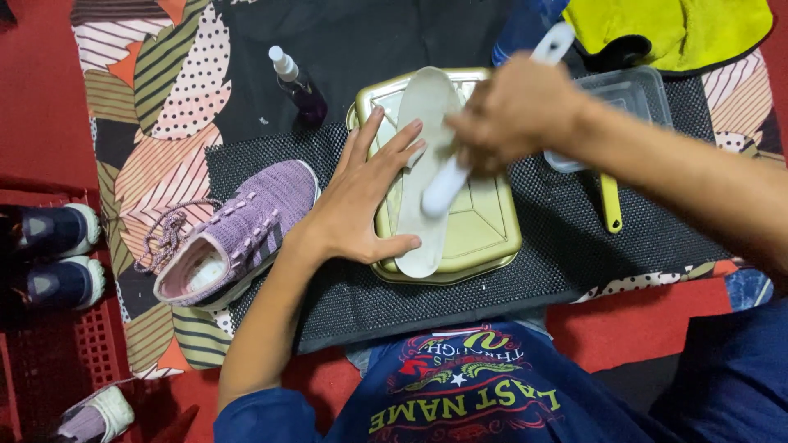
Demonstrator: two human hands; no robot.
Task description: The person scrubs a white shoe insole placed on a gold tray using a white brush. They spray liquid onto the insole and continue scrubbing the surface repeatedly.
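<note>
The white insole lies in the gold tray. The left hand presses it flat with fingers spread open. The right hand, above the tray, closes its fingers around a white brush touching the insole. A purple shoe is left of the tray.

A purple knit sneaker with loose laces lies on its side at the left edge of a black mesh mat. The mat lies on a patterned cloth of leaf shapes, stripes and dots, spread over a red floor. A small spray bottle with a white nozzle stands behind the sneaker. To the right sit a clear plastic container, a yellow-green handle and, beyond them, a yellow-green towel. Two dark blue shoes with white toes rest in a red crate at far left.
</note>
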